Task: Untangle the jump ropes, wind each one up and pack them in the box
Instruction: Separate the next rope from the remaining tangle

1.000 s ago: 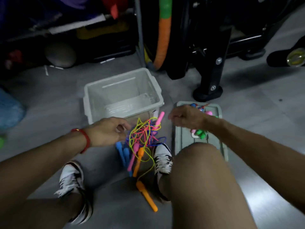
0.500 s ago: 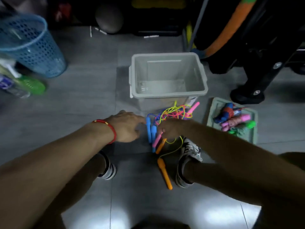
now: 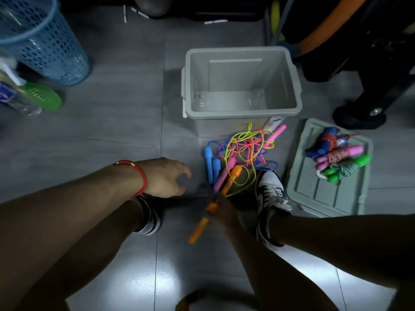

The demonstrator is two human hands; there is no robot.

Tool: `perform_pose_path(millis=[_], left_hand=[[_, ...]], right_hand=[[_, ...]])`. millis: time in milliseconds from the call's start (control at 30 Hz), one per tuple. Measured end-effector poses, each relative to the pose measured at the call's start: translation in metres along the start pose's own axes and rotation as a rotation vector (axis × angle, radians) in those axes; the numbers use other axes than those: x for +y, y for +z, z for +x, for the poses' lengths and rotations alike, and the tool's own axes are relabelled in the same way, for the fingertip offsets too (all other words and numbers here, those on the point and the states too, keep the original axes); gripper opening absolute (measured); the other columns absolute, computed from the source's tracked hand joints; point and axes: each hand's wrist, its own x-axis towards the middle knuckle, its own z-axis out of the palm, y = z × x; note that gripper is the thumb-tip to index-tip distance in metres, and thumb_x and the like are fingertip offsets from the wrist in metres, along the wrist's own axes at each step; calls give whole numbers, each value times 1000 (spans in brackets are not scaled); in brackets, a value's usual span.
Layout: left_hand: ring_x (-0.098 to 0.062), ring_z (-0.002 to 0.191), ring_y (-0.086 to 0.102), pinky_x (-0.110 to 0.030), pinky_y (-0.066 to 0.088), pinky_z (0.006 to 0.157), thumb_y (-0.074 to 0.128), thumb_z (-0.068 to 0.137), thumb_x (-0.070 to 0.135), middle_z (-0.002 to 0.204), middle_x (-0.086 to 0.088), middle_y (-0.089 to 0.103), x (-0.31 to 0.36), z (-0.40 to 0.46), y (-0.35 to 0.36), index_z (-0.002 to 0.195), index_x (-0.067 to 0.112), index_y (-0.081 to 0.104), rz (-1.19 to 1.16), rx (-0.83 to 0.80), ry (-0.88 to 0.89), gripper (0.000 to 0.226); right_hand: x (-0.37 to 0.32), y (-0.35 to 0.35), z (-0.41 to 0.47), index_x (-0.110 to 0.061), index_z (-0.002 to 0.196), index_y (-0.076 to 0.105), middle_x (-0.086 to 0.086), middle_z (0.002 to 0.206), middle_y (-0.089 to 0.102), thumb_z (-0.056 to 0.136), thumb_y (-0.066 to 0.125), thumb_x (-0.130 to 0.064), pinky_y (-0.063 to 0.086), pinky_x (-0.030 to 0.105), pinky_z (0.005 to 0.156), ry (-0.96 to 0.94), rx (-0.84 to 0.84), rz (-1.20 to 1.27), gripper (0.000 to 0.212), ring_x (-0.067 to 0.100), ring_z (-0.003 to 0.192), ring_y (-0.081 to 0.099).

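- Between the 2 sneakers (image 3: pixel 270 194) on the grey floor, the right hand (image 3: pixel 222 213) pinches 1 orange handle (image 3: pixel 199 227) near its upper end; the light is dim there, so the exact finger placement is hard to read
- Left hand (image 3: pixel 165 177) hovers just beside the blue handles (image 3: pixel 212 163), fingers loosely curled and holding nothing
- To do this step well, I judge the orange handle should be drawn slowly toward the body while the left hand pins the tangled ropes (image 3: pixel 247 148), so the yellow cord slides free instead of tightening
- Counted in the tangle: 2 blue handles, 2 pink, 2 orange, so likely 3 ropes, lying just in front of the box (image 3: pixel 294 86)
- 1 box, with nothing in it
- 1 lid (image 3: pixel 318 194) to its right, carrying 3 wound ropes (image 3: pixel 336 156): blue, pink, green
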Motion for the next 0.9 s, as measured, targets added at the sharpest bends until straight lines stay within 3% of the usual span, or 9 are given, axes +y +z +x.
perform_pose_path(millis=[100,167,233,367,533,633,733,800,900], left_hand=[[-18,129,49,-25,40,104,61,95,33,142,3,51,11,-8,4,142,26,46,-51,-4,-16,50],[-20,115,57,-28,46,92,64,91,28,128,0,59,14,-12,13,129,21,53,-81,74,-15,40],[-21,98,62,-29,48,79,63,91,22,110,-1,63,14,-16,25,117,18,55,-202,201,3,27],[-30,83,65,-34,52,75,56,93,10,93,-7,63,2,-33,35,111,16,58,-373,473,67,19],[-37,86,70,-47,59,79,61,88,14,98,-17,69,-57,-42,26,106,22,53,-663,893,-109,21],[-40,92,67,-42,54,81,56,91,13,106,-20,67,-76,-41,33,113,21,48,-696,988,-192,25],[-44,110,59,-40,43,84,53,95,11,117,-27,61,-81,-44,38,130,5,40,-511,852,-254,37],[-40,118,56,-37,43,89,54,98,25,127,-25,58,-81,-47,41,135,4,38,-431,659,-293,45],[-35,125,53,-34,43,93,53,99,37,139,-20,52,-78,-50,44,139,5,38,-296,463,-282,53]], right_hand=[[-76,-11,-14,-15,106,54,7,81,60,82,74,8,58,26,57,-142,-46,142,39,10,59,64],[-124,-21,-19,-7,115,57,12,90,63,86,75,-1,59,24,61,-134,-52,247,35,7,62,68],[-157,-35,-29,-8,114,62,7,91,67,86,79,-20,62,37,73,-184,-84,189,35,16,71,72],[-176,-76,-52,-23,81,60,-10,67,53,87,66,-59,45,25,66,-332,-140,-550,37,10,67,55],[-180,-150,-49,-23,87,73,7,97,69,77,52,-81,49,40,92,-438,77,-1032,62,31,105,63],[-229,-176,-67,-21,84,67,8,98,70,96,60,-46,43,29,82,-433,12,-1111,29,28,98,67],[-277,-179,-81,-21,83,65,-8,78,65,101,59,-22,38,24,75,-664,-5,-1113,18,23,80,65],[-308,-168,-92,-26,83,64,-17,71,57,101,59,-24,43,24,70,-806,-11,-1050,19,6,68,57],[-351,-141,-112,-24,86,70,-20,65,56,99,62,-31,36,12,66,-952,-4,-1039,17,7,71,52]])
